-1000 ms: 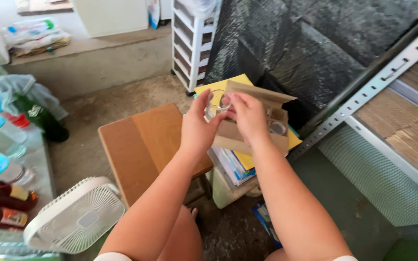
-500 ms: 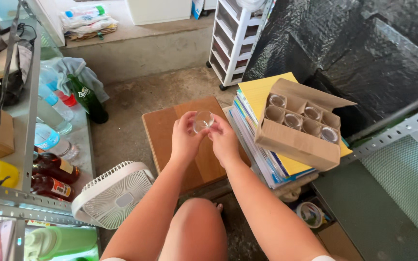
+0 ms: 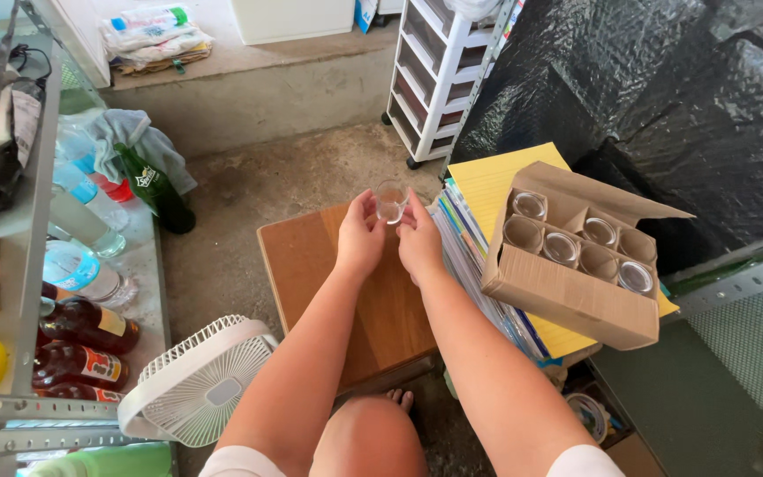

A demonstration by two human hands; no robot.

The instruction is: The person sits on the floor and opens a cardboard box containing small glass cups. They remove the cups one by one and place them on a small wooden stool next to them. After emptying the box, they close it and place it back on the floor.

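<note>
Holding one small clear glass (image 3: 390, 201) up at frame centre, both hands pinch it: left hand (image 3: 359, 237) on its left side, right hand (image 3: 419, 240) on its right, fingertips grasping, above the brown wooden surface (image 3: 311, 265).

Head view only. Right of centre, an open cardboard box (image 3: 576, 283) with divider cells sits tilted on a stack of books and pads (image 3: 487, 230); several cells show glasses, at least one looks empty, so one glass is out and the rest are in the box. Nothing stands on the surface yet.

Lower left: white fan (image 3: 196, 380). Left edge: metal shelf (image 3: 37, 265) with bottles.
</note>
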